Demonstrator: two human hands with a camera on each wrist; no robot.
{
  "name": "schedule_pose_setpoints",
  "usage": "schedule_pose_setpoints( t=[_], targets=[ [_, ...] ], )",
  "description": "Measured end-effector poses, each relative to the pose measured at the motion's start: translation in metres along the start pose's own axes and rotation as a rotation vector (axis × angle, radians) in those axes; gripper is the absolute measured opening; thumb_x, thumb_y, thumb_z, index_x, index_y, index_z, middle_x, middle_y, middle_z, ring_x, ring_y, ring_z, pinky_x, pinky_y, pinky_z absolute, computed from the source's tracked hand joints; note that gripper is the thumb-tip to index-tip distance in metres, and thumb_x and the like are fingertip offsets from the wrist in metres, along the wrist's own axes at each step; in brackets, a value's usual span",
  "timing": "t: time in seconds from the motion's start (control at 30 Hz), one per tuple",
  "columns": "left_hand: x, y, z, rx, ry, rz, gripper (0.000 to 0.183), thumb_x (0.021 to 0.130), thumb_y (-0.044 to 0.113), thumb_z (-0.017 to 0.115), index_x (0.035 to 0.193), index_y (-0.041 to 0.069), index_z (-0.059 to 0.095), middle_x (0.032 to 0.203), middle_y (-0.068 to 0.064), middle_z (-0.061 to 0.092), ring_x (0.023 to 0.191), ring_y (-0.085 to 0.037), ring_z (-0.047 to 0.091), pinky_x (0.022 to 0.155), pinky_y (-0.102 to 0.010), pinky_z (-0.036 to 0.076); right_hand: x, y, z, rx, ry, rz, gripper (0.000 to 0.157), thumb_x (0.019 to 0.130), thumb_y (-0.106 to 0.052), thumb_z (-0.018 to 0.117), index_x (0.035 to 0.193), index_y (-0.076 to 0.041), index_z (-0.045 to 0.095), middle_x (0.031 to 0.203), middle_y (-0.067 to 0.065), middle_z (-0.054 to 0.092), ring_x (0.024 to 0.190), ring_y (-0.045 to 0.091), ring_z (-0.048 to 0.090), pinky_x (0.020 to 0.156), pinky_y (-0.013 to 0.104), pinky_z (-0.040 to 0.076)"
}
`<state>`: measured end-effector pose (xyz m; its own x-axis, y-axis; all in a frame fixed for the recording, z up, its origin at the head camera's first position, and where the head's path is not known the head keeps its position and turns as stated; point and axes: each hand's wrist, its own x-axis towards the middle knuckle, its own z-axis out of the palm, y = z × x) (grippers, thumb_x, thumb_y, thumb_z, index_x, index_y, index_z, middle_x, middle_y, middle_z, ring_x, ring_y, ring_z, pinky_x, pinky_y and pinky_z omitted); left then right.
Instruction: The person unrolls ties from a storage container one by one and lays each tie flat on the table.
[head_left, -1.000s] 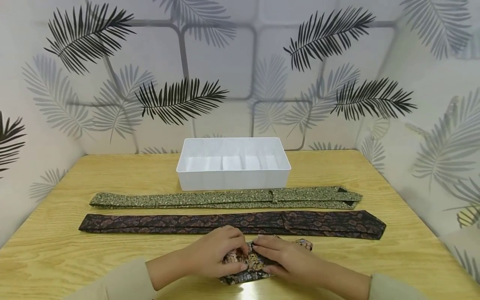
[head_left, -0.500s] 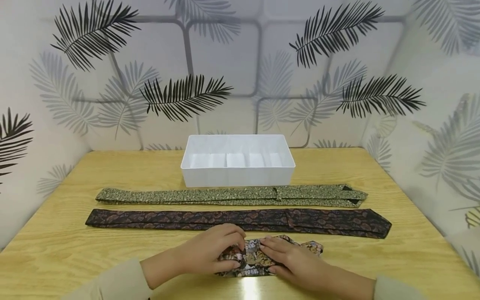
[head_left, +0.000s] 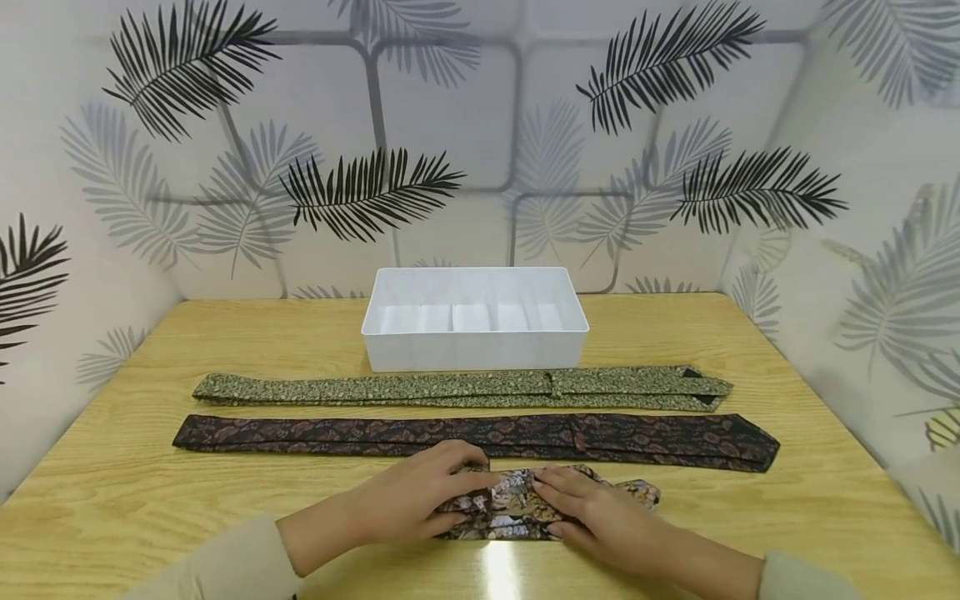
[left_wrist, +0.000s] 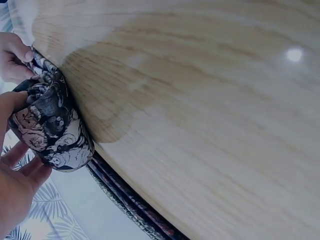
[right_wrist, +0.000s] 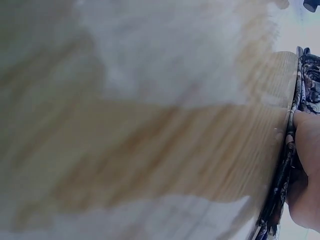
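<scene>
A folded necktie (head_left: 517, 500) with a dark floral print lies near the table's front edge. My left hand (head_left: 420, 500) grips its left end. In the left wrist view the left thumb lies over the rounded fold of the necktie (left_wrist: 52, 132), with the fingers below. The right hand (head_left: 607, 517) holds the right part, its fingers across the top and its thumb at the near edge. To the right of that hand, a tip of the fabric sticks out. In the right wrist view the right hand (right_wrist: 306, 165) shows beside the necktie's edge.
A dark paisley necktie (head_left: 480, 435) lies lengthwise just beyond the hands. Behind it stretches a green patterned necktie (head_left: 450, 388). A white divided box (head_left: 476, 352) stands at the back of the wooden table (head_left: 97, 492), before a leaf-patterned wall.
The right hand has shifted right, and the floral necktie's right tip with it. More of the necktie shows between the hands, and it lies straighter. The other two neckties stay put.
</scene>
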<state>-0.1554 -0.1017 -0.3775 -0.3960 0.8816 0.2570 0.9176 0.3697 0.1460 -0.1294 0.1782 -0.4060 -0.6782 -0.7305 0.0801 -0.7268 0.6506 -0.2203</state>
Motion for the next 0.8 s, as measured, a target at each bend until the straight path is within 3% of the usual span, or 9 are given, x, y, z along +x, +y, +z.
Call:
schedule_pose_setpoints(
  t=[0.27,0.53,0.8],
  targets=[
    [-0.0032,-0.0028,0.0029,0.022,0.005,0.013,0.037,0.083,0.02,0.063,0.117,0.013,0.053,0.128,-0.005,0.051,0.124,-0.025,0.045,0.104,-0.038,0.037,-0.0022,0.0012,-0.0015,0.016,-0.011,0.023,0.049,0.095,-0.038,0.04,0.134,-0.009,0.043,0.14,0.009,0.041,0.127,0.029,0.041,0.096,0.045,0.042],
    [-0.0034,-0.0014,0.0013,0.116,-0.003,0.022,0.038,0.085,0.029,0.061,0.12,0.018,0.054,0.123,-0.005,0.052,0.117,-0.02,0.048,0.099,-0.033,0.042,-0.0027,0.0029,-0.0001,0.009,-0.013,0.027,0.049,0.095,-0.039,0.04,0.135,-0.01,0.043,0.14,0.008,0.041,0.127,0.028,0.042,0.094,0.045,0.044],
    [-0.008,-0.0035,0.0013,0.08,0.022,0.034,0.031,0.086,0.03,0.06,0.111,0.013,0.055,0.121,-0.004,0.055,0.12,-0.023,0.048,0.102,-0.034,0.04,-0.0016,0.0041,0.0011,-0.016,0.0,0.013,0.049,0.095,-0.038,0.04,0.134,-0.009,0.044,0.139,0.009,0.042,0.126,0.028,0.042,0.095,0.043,0.044]
  ],
)
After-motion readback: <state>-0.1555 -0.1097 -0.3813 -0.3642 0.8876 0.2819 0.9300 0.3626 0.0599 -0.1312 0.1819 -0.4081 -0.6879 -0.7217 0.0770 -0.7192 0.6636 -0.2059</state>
